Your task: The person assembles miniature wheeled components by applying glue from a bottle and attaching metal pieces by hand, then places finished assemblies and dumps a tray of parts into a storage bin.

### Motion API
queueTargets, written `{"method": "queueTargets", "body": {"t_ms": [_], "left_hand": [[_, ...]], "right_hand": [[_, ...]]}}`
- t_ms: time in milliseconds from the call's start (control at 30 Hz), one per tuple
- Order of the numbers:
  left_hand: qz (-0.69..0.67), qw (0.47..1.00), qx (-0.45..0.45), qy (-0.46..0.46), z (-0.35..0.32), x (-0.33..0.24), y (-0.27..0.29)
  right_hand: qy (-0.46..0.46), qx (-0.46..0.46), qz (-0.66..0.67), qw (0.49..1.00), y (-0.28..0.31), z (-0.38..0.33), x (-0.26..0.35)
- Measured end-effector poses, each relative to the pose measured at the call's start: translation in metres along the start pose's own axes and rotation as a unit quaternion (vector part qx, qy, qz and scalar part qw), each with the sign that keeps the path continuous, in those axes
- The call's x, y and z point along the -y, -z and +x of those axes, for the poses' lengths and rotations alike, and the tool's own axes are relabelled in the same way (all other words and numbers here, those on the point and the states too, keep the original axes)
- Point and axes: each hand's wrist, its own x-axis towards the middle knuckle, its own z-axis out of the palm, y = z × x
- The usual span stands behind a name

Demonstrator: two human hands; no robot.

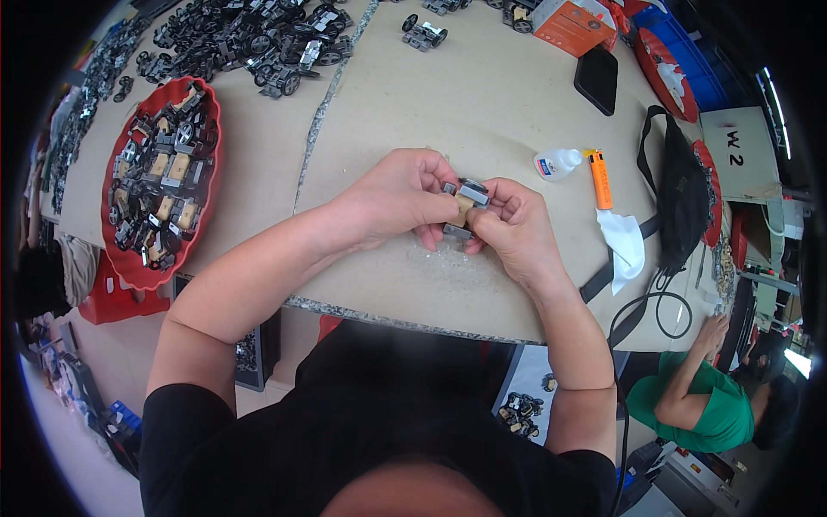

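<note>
Over the worktable [413,103], both hands hold one small toy car chassis with a tan block in its middle and grey and black parts at its ends [466,207]. My left hand [398,194] pinches it from the left, thumb lying on the tan part. From the right, my right hand [521,226] grips it between thumb and fingers. The fingers cover much of its sides and underside. Small clear crumbs or shavings [452,265] lie on the tabletop just below the hands.
At left stands a red scalloped tray [217,159] of similar chassis; a heap of dark ones [250,39] lies beyond. To the right are a white squeeze bottle [557,164], an orange tool [601,183], a white cloth [622,246], a phone [596,80] and a black bag [682,189]. A green-shirted person [698,409] sits at right.
</note>
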Motion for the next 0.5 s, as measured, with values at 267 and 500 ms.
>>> {"method": "queueTargets", "body": {"t_ms": [267,500], "left_hand": [[-0.163,0.973,0.147,0.064,-0.001,0.000,0.022],[-0.205,0.921,0.288,0.162,0.004,0.007,0.019]], "right_hand": [[0.112,0.074,0.059,0.989,0.011,-0.002,0.006],[0.196,0.174,-0.159,0.952,0.016,-0.001,0.003]]}}
